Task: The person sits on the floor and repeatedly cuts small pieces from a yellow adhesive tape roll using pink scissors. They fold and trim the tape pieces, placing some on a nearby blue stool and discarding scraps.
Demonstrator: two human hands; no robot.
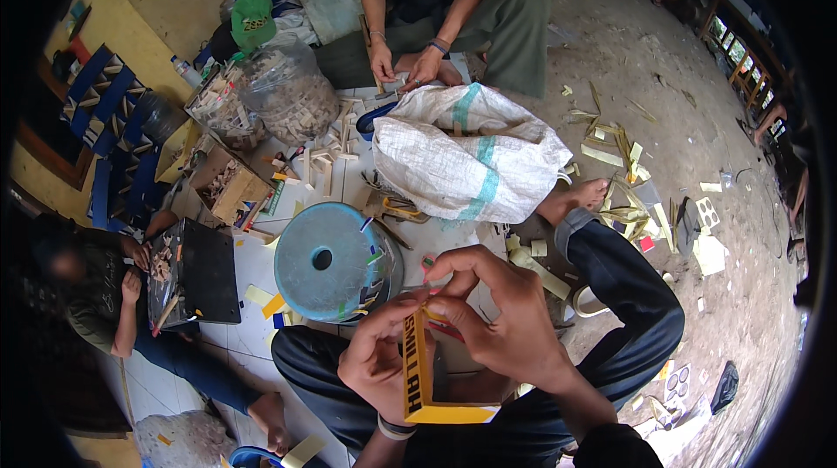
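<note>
A yellow angled piece, perhaps part of a small frame or box [449, 414], with black lettering on one side, is in my left hand [373, 362]. Its fingers wrap round the lettered side. My right hand [514, 320] is closed in a pinch at the upper end of that piece, where the fingertips of both hands meet. Something small, red and green, shows by the right fingertips; I cannot make out what it is. Just beyond my hands stands a round blue plastic stool [301, 289] with a hole in its top and coloured strips stuck on its side.
A white woven sack [436, 145] lies ahead, near a person's hands [405, 62]. Bags of wood pieces [288, 88] and a wooden box [228, 180] stand at the far left. Another person sits left beside a black box [209, 272]. Scraps [632, 171] litter the right floor.
</note>
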